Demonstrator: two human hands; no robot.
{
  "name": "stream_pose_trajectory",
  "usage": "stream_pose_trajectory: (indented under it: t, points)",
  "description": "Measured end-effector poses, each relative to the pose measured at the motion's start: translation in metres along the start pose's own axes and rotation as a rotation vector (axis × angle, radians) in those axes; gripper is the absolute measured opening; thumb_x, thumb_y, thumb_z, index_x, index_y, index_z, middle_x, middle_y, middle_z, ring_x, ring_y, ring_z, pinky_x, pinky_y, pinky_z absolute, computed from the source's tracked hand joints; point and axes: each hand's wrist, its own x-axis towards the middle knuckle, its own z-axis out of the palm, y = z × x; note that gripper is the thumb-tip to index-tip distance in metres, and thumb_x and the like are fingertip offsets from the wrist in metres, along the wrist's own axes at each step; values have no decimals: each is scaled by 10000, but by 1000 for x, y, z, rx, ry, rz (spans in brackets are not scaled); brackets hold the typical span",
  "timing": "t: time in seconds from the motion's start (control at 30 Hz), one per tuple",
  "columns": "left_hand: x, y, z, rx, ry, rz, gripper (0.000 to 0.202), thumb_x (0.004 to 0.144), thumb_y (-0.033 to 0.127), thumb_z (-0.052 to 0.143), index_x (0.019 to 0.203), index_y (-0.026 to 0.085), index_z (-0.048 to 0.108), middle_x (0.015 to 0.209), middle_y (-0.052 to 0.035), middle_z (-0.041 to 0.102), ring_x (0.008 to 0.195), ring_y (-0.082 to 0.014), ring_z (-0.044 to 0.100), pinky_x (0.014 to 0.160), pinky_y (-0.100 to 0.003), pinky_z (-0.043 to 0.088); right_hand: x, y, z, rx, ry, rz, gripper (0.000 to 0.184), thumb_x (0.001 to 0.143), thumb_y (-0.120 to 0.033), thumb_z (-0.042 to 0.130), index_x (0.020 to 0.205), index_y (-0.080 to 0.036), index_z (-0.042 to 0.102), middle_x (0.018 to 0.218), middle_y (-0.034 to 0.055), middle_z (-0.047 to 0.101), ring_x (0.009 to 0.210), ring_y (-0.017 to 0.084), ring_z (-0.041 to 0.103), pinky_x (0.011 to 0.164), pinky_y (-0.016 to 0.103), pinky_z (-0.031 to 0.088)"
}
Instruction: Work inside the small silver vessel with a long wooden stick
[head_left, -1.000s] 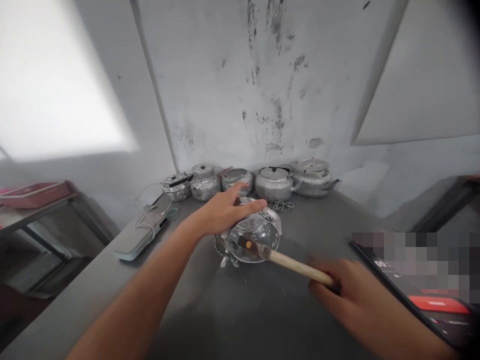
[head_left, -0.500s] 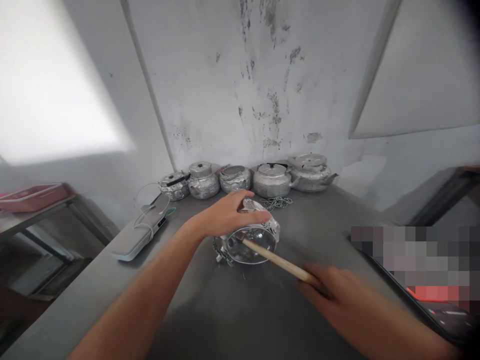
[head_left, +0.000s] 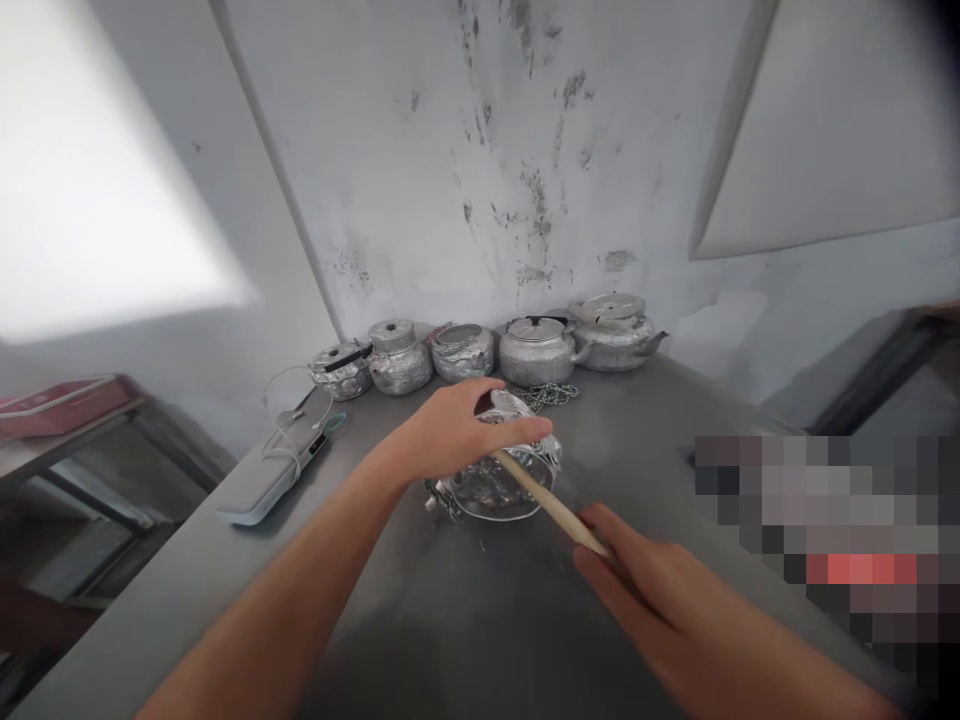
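A silver metal pot (head_left: 501, 498) lies tipped on the grey table, its round mouth facing me and its wall dented. Over its top and side, my left hand (head_left: 450, 430) is closed, thumb and fingers apart around the body. My right hand (head_left: 637, 575) grips a pale wooden-handled tool (head_left: 555, 510). The handle slants up and left into the pot's mouth; its far end is hidden by my left hand and the pot. At the pot's left side lies a dark green and white braided cord (head_left: 444, 495).
Several silver kettles (head_left: 536, 355) line the wall at the back of the table (head_left: 420, 620). A braided cord bundle (head_left: 553, 396) lies before them. On the left is a flat grey device (head_left: 266, 470) with a white cable. A pink tray (head_left: 67, 405) sits on a side shelf. Pixelation covers the right side.
The tool's far end has moved up inside the pot, out of sight, and my right hand has shifted slightly left and up. My left hand stays on the pot. The view has shifted slightly.
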Motion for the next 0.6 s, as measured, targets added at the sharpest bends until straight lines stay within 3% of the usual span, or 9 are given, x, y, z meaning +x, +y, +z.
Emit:
stream_pose_trajectory:
  t: [0.1,0.17,0.4,0.6]
  points:
    - [-1,4,2,12,-1,0,931,818,855,468,1551,293,353,1597,-50,361,1399,-379,408,1037,-439,438,-3,0,4,57,-36,11,237,1028,-399,295,1144,-279,463,782,22,694,707,219,681,668,328,477]
    - [-1,6,3,13,2,5,950,811,875,451,1546,280,360,1594,-60,365,1399,-369,408,1056,-434,423,-4,1,8,57,-50,-9,218,1019,-394,307,1147,-288,448,823,21,695,737,218,679,676,328,485]
    - [1,7,4,18,12,23,947,793,871,488,1523,273,394,1564,-68,413,1363,-379,450,1062,-450,421,-4,-2,16,90,44,-74,381,1014,-360,322,1367,-258,424,619,-25,616,509,202,609,484,292,438]
    - [1,5,5,5,14,14,987,756,878,531,1526,278,390,1570,-64,402,1369,-375,445,1054,-442,435,-4,-3,18,132,65,-143,452,985,-296,395,1434,-273,441,594,-29,637,472,194,613,484,286,463]
